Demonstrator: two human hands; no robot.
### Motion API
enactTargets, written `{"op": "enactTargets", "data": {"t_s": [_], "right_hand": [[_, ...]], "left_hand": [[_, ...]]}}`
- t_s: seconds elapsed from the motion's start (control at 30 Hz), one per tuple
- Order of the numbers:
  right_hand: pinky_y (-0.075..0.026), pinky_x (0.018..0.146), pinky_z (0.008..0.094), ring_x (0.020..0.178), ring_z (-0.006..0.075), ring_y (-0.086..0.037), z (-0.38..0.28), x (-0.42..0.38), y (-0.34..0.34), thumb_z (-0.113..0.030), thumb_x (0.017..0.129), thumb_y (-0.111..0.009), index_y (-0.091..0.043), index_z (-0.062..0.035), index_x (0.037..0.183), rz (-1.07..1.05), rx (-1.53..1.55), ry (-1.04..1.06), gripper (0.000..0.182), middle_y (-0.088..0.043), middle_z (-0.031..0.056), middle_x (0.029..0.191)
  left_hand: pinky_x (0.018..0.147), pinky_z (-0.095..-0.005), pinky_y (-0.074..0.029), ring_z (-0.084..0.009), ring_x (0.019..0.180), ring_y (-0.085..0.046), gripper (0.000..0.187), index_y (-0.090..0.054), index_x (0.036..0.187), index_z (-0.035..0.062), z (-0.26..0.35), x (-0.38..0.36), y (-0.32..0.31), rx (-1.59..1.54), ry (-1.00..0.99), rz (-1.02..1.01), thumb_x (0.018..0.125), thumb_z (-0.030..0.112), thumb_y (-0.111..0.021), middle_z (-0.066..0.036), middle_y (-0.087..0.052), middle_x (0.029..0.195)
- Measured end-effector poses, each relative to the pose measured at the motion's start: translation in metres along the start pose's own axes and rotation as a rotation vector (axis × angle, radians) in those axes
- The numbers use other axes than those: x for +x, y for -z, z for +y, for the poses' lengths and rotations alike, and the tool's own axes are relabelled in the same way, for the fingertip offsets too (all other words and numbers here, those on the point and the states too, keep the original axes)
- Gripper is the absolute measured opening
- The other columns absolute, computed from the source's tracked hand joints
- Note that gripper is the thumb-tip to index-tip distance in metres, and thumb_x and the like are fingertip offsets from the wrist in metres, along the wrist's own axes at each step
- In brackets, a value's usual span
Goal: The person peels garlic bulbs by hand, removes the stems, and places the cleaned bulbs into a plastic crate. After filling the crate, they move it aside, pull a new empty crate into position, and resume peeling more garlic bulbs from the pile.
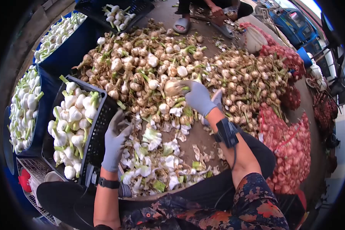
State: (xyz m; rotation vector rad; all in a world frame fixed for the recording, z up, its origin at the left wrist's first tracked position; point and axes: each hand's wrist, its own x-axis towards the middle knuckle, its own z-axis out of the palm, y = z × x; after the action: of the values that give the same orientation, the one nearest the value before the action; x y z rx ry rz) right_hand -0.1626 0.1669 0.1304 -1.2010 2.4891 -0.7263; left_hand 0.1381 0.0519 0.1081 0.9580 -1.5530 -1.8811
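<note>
My right hand (pixel 198 99), in a grey glove, is closed on a large brownish garlic bulb (pixel 173 88) above the middle of the heap. Its green stem end shows by my fingers. My left hand (pixel 115 142), gloved the same way with dirty fingertips, has its thumb and fingers apart and holds nothing that I can see. It hovers beside the black crate (pixel 97 126) of cleaned white garlic (pixel 71 115). Unpeeled garlic (pixel 138 73) lies heaped in front of both hands, and loose skins (pixel 153 142) cover the ground between my legs.
Blue bins (pixel 46 84) full of white garlic stand at the left. Another black crate (pixel 97 13) sits at the far side. Red mesh sacks (pixel 289 149) of bulbs are at my right. Across the heap another person's hand (pixel 218 13) and sandal (pixel 181 25) are visible.
</note>
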Motion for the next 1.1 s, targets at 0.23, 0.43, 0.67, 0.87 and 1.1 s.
{"op": "enactTargets", "data": {"t_s": [0.23,0.43,0.67,0.87,1.1], "right_hand": [[-0.052,0.084,0.0304,0.098,0.0205,-0.064,-0.086,-0.148,0.009,0.011,0.079,-0.044,-0.051,-0.0052,0.133,-0.275,1.119,-0.020,0.057,-0.060,0.0117,0.127],[-0.042,0.043,0.0214,0.043,0.0097,-0.053,-0.098,-0.188,-0.039,-0.041,0.095,-0.059,-0.064,-0.0019,0.100,-0.379,1.064,-0.188,0.040,-0.060,0.0039,0.061],[-0.046,0.046,0.0227,0.048,0.0121,-0.057,-0.119,-0.185,-0.060,-0.025,0.097,-0.054,-0.061,0.0016,0.098,-0.511,1.120,-0.213,0.027,-0.063,0.0081,0.067],[-0.045,0.047,0.0219,0.050,0.0108,-0.056,-0.115,-0.180,-0.057,-0.032,0.098,-0.053,-0.058,0.0043,0.101,-0.532,1.130,-0.209,0.037,-0.061,0.0072,0.068],[-0.047,0.048,0.0233,0.049,0.0121,-0.057,-0.110,-0.175,-0.065,-0.025,0.099,-0.052,-0.061,0.0065,0.093,-0.545,1.126,-0.312,0.033,-0.063,0.0084,0.070]], "left_hand": [[0.085,-0.0306,-0.055,-0.0161,0.105,-0.060,0.067,-0.052,0.129,0.0003,0.029,-0.059,-0.033,-0.261,0.186,-0.384,0.071,0.013,-0.081,-0.008,-0.057,0.122],[0.103,-0.0291,-0.039,-0.0159,0.120,-0.050,0.072,-0.047,0.134,-0.0007,0.024,-0.105,-0.018,0.208,-0.142,-0.373,0.070,0.003,-0.080,-0.010,-0.050,0.133],[0.106,-0.0311,-0.038,-0.0170,0.122,-0.050,0.075,-0.048,0.132,-0.0018,0.012,-0.104,0.007,0.312,-0.173,-0.240,0.065,0.001,-0.082,-0.010,-0.053,0.130],[0.095,-0.0282,-0.046,-0.0142,0.110,-0.056,0.078,-0.045,0.135,-0.0017,0.016,-0.096,0.006,-0.114,0.151,-0.289,0.067,0.004,-0.082,-0.008,-0.056,0.125],[0.094,-0.0285,-0.048,-0.0144,0.109,-0.057,0.082,-0.047,0.135,-0.0004,0.012,-0.090,0.004,-0.134,0.159,-0.237,0.061,-0.002,-0.084,-0.006,-0.057,0.123]]}}
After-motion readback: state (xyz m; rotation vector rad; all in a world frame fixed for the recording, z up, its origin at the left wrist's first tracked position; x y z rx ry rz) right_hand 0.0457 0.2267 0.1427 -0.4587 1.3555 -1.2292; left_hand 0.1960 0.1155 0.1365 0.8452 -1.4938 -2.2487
